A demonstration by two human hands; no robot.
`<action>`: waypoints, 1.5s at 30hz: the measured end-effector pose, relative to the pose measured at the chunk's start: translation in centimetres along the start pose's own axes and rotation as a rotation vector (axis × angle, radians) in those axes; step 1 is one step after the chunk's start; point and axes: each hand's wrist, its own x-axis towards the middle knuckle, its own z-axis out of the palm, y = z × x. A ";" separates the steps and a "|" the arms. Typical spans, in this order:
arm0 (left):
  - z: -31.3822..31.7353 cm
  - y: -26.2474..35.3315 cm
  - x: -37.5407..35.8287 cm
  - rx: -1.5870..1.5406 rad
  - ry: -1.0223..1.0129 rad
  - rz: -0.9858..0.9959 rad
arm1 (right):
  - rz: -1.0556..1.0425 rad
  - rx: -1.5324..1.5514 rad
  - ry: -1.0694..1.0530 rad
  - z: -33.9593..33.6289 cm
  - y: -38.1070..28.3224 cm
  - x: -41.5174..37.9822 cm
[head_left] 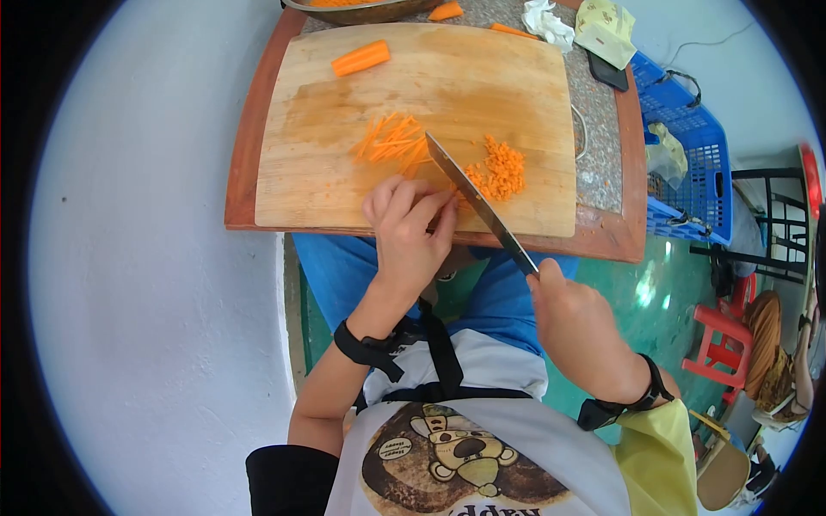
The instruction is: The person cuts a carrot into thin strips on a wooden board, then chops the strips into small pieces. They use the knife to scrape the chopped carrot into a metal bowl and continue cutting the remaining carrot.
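Observation:
My right hand [575, 322] is wrapped round the handle of a kitchen knife [482, 205], whose blade slants up and left across the wooden cutting board [305, 172]. Thin carrot strips [394, 140] lie to the left of the blade, partly under my left hand [413, 225]. The fingers of that hand are curled and press the strips against the board, close to the blade. On the blade's right is a heap of finely diced carrot [502, 170]. A thick carrot piece [361, 58] rests at the board's upper left.
Beyond the board are a metal bowl [361, 10] with orange shreds, carrot pieces [446, 11], crumpled tissue [548, 24], a tissue pack [605, 33] and a dark phone [607, 72]. Blue crates [721, 185] and a red stool [721, 340] stand on the right; a white wall [155, 258] borders the left.

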 end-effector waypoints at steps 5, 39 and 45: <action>0.1 -0.1 0.1 -0.026 0.019 0.003 | 0.006 0.107 0.020 -0.7 1.0 0.2; -0.3 0.4 0.2 0.024 -0.011 -0.031 | -0.071 0.086 0.046 -1.2 2.6 0.8; -1.2 0.2 0.6 -0.075 -0.028 -0.096 | -0.173 0.067 0.200 -3.3 4.8 1.2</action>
